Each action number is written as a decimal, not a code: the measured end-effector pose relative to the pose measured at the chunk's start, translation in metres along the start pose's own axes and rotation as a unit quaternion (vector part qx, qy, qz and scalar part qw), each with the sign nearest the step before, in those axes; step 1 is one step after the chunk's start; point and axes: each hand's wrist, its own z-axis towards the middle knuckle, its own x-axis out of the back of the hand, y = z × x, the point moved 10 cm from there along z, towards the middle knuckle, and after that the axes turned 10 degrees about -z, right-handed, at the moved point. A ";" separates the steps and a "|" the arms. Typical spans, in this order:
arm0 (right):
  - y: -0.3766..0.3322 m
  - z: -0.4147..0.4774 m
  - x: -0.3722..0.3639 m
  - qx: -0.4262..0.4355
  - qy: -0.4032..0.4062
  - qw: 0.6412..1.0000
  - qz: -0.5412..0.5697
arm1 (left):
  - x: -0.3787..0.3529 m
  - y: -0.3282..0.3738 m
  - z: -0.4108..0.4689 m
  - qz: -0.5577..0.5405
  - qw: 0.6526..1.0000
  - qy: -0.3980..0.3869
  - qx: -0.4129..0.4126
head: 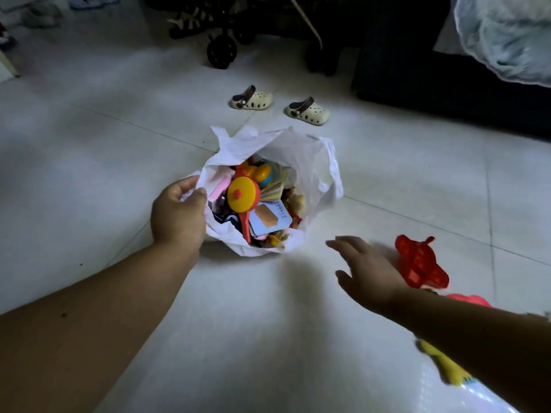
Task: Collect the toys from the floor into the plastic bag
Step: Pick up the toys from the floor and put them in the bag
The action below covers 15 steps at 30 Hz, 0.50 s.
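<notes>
bag, white plastic, sits open on the pale tiled floor in the middle of the view, and the left hand grips its near-left rim, thumb and fingers closed on a fold of the plastic. the right hand is just right of the bag and apart from it, low over the floor, fingers spread and pointing toward the bag, holding nothing; it is blurred. inside the bag lie toys piled near to the top: a yellow lid with a red knob on top, a red handle under it, a card with an orange square beside it, a pink block by the left rim, a yellow-and-orange toy further back. on the floor just beyond the right hand lies a red toy; a pink toy shows behind the right wrist, and a yellow toy is partly hidden under the forearm. beyond the bag stand two cream clogs, apart from each other. further back are a dark wheel and dark furniture.
</notes>
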 end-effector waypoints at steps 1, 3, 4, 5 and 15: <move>0.022 -0.015 -0.006 -0.011 -0.017 0.999 -0.048 | -0.001 0.002 -0.002 -0.006 1.000 0.007 0.000; 0.063 -0.038 -0.020 -0.046 -0.051 0.988 -0.138 | -0.008 0.005 -0.006 -0.009 1.000 0.009 -0.003; 0.084 -0.048 -0.027 -0.080 -0.070 0.981 -0.164 | -0.011 0.006 -0.007 -0.007 1.000 0.008 -0.003; 0.101 -0.055 -0.032 -0.118 -0.085 0.973 -0.177 | -0.013 0.007 -0.007 -0.005 1.000 0.008 -0.005; 0.157 -0.021 -0.067 -0.261 -0.120 0.956 0.060 | -0.018 -0.002 -0.007 0.011 1.000 -0.018 -0.003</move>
